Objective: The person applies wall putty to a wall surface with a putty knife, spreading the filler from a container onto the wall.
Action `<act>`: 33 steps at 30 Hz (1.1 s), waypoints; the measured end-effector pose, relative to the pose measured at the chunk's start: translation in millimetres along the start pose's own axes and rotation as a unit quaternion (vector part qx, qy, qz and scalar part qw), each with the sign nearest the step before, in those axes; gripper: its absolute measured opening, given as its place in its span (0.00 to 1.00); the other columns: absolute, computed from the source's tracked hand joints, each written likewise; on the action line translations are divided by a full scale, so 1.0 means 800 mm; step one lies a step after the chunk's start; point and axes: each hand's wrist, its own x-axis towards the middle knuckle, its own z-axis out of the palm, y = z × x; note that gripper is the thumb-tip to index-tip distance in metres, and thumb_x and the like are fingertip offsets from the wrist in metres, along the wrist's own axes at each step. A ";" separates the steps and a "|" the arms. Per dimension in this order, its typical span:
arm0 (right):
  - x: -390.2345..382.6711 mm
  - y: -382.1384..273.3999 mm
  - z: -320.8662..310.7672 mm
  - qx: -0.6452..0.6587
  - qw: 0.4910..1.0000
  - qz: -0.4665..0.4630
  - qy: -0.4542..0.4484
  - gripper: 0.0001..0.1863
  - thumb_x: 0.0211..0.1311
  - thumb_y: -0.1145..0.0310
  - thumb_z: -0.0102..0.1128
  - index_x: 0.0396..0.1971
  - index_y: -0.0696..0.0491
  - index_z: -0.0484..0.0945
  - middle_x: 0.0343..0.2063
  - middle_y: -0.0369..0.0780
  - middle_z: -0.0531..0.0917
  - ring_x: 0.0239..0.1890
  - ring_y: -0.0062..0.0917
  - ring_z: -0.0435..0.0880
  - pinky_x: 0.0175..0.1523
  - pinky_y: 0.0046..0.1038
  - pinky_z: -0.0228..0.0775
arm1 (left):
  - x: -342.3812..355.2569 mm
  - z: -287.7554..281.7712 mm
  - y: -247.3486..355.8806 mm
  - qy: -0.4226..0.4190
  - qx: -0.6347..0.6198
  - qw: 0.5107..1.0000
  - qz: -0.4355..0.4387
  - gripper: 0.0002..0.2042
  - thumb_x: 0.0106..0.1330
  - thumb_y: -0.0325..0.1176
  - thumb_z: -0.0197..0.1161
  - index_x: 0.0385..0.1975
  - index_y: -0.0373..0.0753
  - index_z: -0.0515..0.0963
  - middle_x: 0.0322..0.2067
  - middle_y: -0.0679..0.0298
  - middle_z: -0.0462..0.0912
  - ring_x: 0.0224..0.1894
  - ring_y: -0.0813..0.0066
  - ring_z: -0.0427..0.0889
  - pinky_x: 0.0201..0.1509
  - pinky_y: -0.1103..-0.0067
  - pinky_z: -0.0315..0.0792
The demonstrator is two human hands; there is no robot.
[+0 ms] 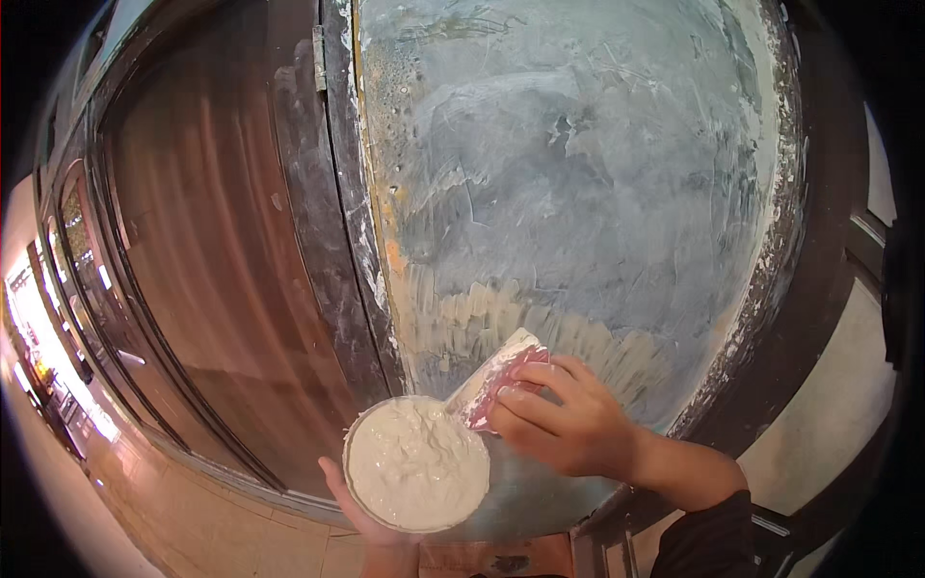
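A round bowl (pixel 415 468) full of creamy white paste rests in my left hand (pixel 349 506), whose fingers show at its left side and underneath. My right hand (pixel 559 424) grips a pink flexible spreader (pixel 506 376) smeared with paste, its blade at the bowl's upper right rim. Behind both, a grey-blue plastered panel (pixel 559 193) carries pale, streaky patches of paste along its lower part.
To the left are a dark frame with a hinge (pixel 320 58) and a brown wooden door (pixel 212 241). A bright opening (pixel 24 308) shows at far left above a tiled floor (pixel 145 491). A dark frame (pixel 790 337) borders the panel on the right.
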 end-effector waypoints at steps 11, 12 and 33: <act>0.016 0.032 -0.021 -0.109 0.989 0.085 0.046 0.13 0.52 0.72 0.66 0.40 0.50 0.84 0.34 0.32 0.86 0.37 0.30 0.83 0.37 0.35 0.74 | 0.009 -0.014 0.004 0.008 -0.029 0.999 -0.017 0.43 0.75 0.71 0.38 0.70 0.36 0.70 0.67 0.52 0.75 0.66 0.50 0.77 0.69 0.53 0.73; 0.017 0.044 -0.021 -0.109 0.989 0.086 0.046 0.13 0.52 0.72 0.66 0.40 0.50 0.84 0.34 0.32 0.86 0.37 0.30 0.83 0.37 0.35 0.74 | 0.010 -0.016 0.005 0.011 -0.040 0.999 -0.020 0.43 0.75 0.71 0.38 0.70 0.37 0.70 0.67 0.52 0.75 0.66 0.49 0.77 0.68 0.53 0.74; -0.003 0.106 -0.021 -0.041 0.923 0.360 0.131 0.09 0.66 0.70 0.69 0.42 0.56 0.84 0.36 0.43 0.88 0.36 0.41 0.86 0.40 0.37 0.77 | 0.022 -0.023 0.014 -0.017 -0.008 0.999 -0.028 0.41 0.76 0.70 0.40 0.69 0.38 0.71 0.66 0.54 0.77 0.64 0.52 0.79 0.67 0.56 0.75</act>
